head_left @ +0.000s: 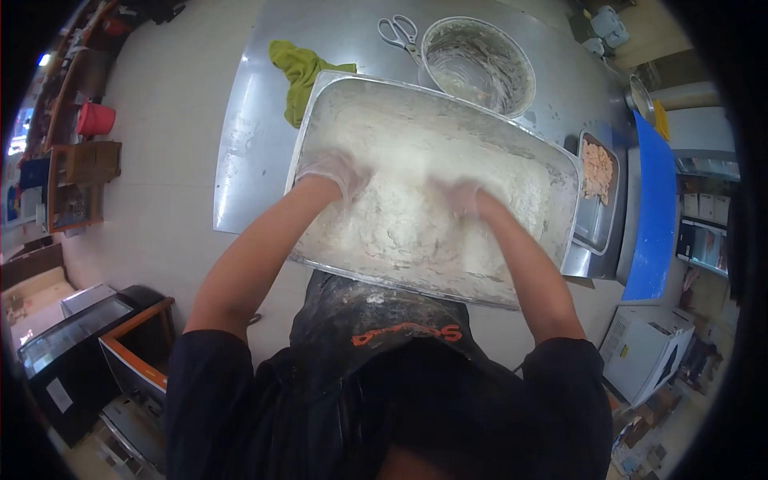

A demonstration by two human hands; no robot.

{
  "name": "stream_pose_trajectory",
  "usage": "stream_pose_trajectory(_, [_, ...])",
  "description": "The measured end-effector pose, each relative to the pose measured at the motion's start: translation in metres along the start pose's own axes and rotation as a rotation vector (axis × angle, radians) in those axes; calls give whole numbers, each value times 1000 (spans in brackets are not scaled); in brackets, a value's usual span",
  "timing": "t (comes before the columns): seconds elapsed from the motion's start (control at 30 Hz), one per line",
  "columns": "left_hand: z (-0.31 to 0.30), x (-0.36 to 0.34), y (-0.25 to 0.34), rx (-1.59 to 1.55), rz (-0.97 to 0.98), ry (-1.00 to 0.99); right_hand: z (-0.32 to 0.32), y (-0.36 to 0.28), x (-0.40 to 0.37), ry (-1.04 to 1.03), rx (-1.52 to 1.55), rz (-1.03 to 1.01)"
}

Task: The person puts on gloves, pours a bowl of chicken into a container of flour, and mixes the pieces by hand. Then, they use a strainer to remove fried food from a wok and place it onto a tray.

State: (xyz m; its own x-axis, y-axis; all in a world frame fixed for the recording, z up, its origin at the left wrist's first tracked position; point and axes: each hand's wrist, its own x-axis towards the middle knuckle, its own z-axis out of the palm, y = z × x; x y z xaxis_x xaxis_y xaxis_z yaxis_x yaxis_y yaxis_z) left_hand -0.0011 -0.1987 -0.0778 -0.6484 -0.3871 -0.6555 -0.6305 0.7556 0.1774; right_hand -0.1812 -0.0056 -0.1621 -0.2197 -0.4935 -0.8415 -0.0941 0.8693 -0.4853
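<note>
A large metal tray (pixel 440 94) lies on the steel table, with white flour (pixel 396 216) spread and heaped inside it. My left hand (pixel 336 171), in a clear glove, is over the flour at the tray's left side. To the right, my right hand (pixel 460 196), also gloved, is low at the flour near the middle. Both hands are apart from each other. Motion smears the fingers of both, so what they hold, if anything, cannot be made out.
Beyond the tray, a round, flour-smeared bowl (pixel 478 67) stands beside scissors (pixel 400 36). A green cloth (pixel 301 78) touches the tray's far left corner. Right of the tray, a smaller metal tray (pixel 592 224) holds pale orange pieces (pixel 597 170), near a blue board (pixel 652 208).
</note>
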Motion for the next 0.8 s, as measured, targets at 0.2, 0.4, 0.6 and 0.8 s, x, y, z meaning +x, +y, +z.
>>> stream_pose_trajectory(0.2, [46,-4,1,-996,38,-296,87,19,1,-65,352,-301])
stream_pose_trajectory(0.4, [-10,-32,-18,-922,130,-303,79,-70,-57,34,436,-281])
stream_pose_trajectory(0.6, [-60,-77,3,-315,-90,179,81,-68,-39,543,-595,-604])
stream_pose_trajectory(0.8, [-43,-54,-32,-378,216,329,-10,-60,-29,4,-604,-515])
